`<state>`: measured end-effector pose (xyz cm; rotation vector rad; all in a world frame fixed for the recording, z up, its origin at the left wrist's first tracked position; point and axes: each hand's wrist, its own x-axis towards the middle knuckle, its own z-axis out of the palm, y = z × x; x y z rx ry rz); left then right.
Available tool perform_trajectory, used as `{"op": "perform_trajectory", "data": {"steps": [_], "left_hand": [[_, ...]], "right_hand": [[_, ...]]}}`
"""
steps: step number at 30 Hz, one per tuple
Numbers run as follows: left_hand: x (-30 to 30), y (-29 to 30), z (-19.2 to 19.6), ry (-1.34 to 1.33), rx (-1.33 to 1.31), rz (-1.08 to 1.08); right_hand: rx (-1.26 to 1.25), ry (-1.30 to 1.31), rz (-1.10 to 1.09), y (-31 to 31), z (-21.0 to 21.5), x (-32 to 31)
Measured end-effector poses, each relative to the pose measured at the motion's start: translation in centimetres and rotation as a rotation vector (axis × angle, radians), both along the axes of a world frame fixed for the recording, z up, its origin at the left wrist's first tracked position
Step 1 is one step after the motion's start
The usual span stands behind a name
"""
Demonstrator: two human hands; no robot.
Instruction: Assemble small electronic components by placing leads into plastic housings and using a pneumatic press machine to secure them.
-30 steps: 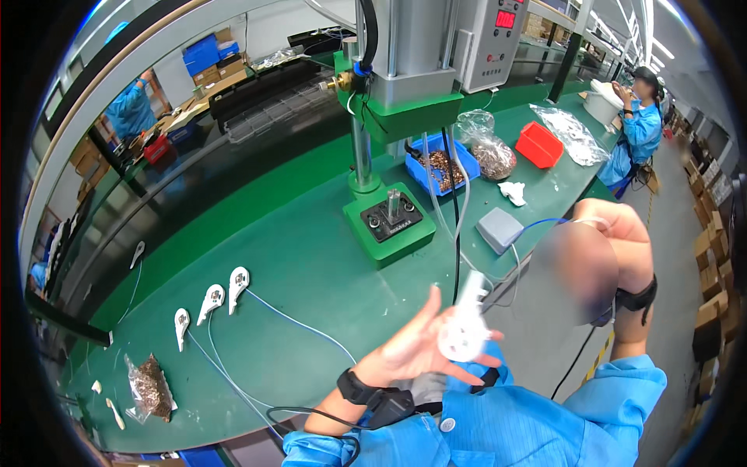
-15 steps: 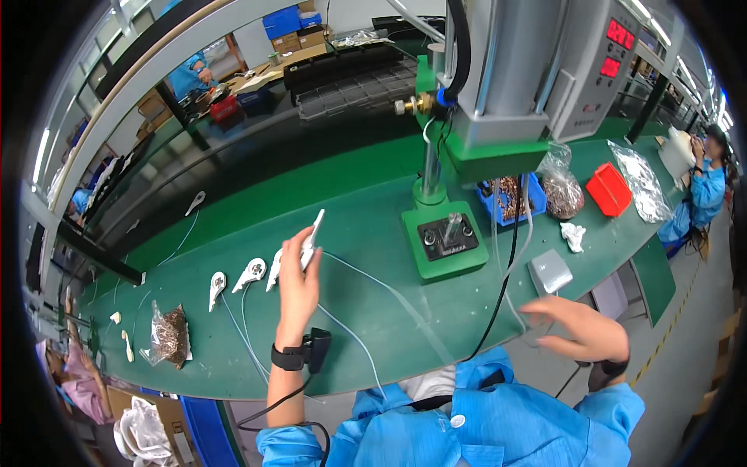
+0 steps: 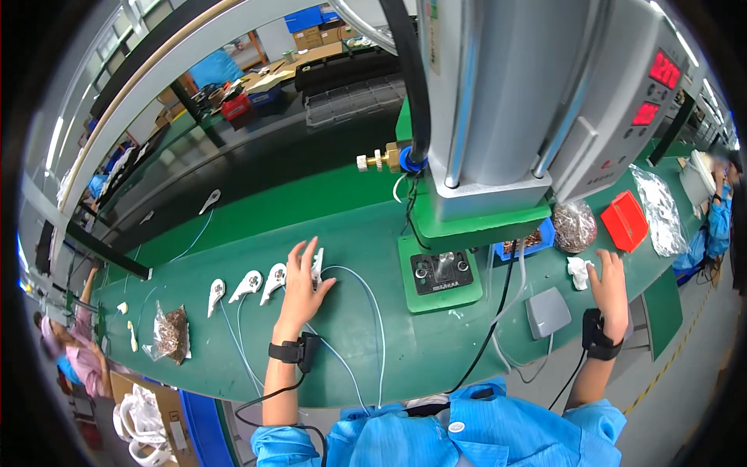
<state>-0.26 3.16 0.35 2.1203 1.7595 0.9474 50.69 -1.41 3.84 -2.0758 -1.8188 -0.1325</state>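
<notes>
My left hand [image 3: 302, 292] is over the green table with its fingers apart. Beside and partly under it lies a white paddle-shaped plastic part [image 3: 317, 263] with a pale blue cable; my fingers hide some of it. To its left, similar white parts, one [image 3: 274, 282], another [image 3: 249, 284] and a third [image 3: 217, 294], lie in a row with cables trailing toward me. My right hand [image 3: 611, 292] is open at the table's right, fingers spread beside a crumpled white tissue [image 3: 578, 272]. Nothing shows in its grasp.
A green press [image 3: 478, 222] with a black-topped base [image 3: 443, 272] stands in the middle. Right of it are a blue bin [image 3: 537, 240], a bag of small parts [image 3: 574, 227], a red bin [image 3: 625, 221] and a grey box [image 3: 548, 313]. Another bag [image 3: 171, 333] lies left.
My left hand has lowered the white part to the table beside the row and its fingers have spread. My right hand has moved forward and right, toward the tissue. The view has shifted.
</notes>
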Motion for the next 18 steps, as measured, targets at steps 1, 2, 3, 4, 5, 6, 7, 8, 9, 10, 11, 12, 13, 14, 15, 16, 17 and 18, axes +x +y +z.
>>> {"op": "perform_trajectory", "data": {"steps": [1, 2, 3, 4, 5, 6, 7, 8, 9, 10, 11, 12, 13, 14, 15, 16, 17, 18], "left_hand": [[0.1, 0.0, 0.1, -0.003, 0.018, 0.019], [-0.2, 0.1, 0.0, -0.057, -0.047, 0.017], [-0.5, 0.2, -0.3, -0.111, -0.110, 0.016], [-0.7, 0.3, -0.5, -0.167, -0.172, 0.014], [-0.9, 0.3, -0.6, -0.222, -0.235, 0.011], [-0.9, 0.6, -0.4, -0.124, -0.234, -0.045], [-0.8, 1.0, 0.0, -0.024, -0.232, -0.102], [-0.7, 1.4, 0.4, 0.075, -0.230, -0.162], [0.2, 1.4, 0.7, -0.017, -0.199, -0.151], [0.4, 1.5, 0.4, 0.062, -0.132, -0.222], [0.5, 1.5, 0.1, 0.140, -0.064, -0.294], [0.7, 1.6, -0.1, 0.216, 0.007, -0.364], [1.0, 1.4, -0.3, 0.196, -0.044, -0.382], [0.9, 1.1, -0.5, 0.104, -0.086, -0.396], [0.5, 0.8, -0.5, 0.014, -0.124, -0.404], [0.1, 0.5, -0.6, -0.075, -0.162, -0.411], [-0.6, -0.1, -0.5, -0.202, -0.179, -0.392], [-0.5, -0.2, 0.0, -0.280, -0.155, -0.265]], "right_hand": [[0.022, -0.018, 0.016, 1.2, 0.1, -0.5], [0.045, -0.037, 0.032, 2.3, 0.2, -1.1], [0.041, -0.027, 0.080, 3.4, 0.1, -1.8], [0.037, -0.018, 0.127, 4.4, 0.2, -2.4], [0.033, -0.009, 0.173, 5.2, 0.2, -2.8], [0.028, 0.032, 0.208, 5.8, 0.2, -3.1], [0.024, 0.074, 0.241, 6.4, 0.2, -3.2], [0.020, 0.115, 0.273, 7.0, 0.1, -3.3], [0.067, 0.132, 0.339, 7.7, -0.6, -3.1], [0.024, 0.134, 0.340, 8.2, -0.5, -3.4], [-0.019, 0.136, 0.342, 8.7, -0.3, -4.1], [-0.061, 0.136, 0.344, 9.2, 0.0, -4.4], [-0.078, 0.110, 0.338, 9.9, -0.8, -4.2], [-0.037, 0.031, 0.330, 10.0, -1.2, -4.2], [0.009, -0.048, 0.327, 10.3, -1.4, -4.3], [0.056, -0.126, 0.324, 10.6, -1.4, -4.5], [0.099, -0.138, 0.367, 10.8, -1.1, -4.7], [0.137, -0.148, 0.406, 10.9, -0.6, -4.9]]}}
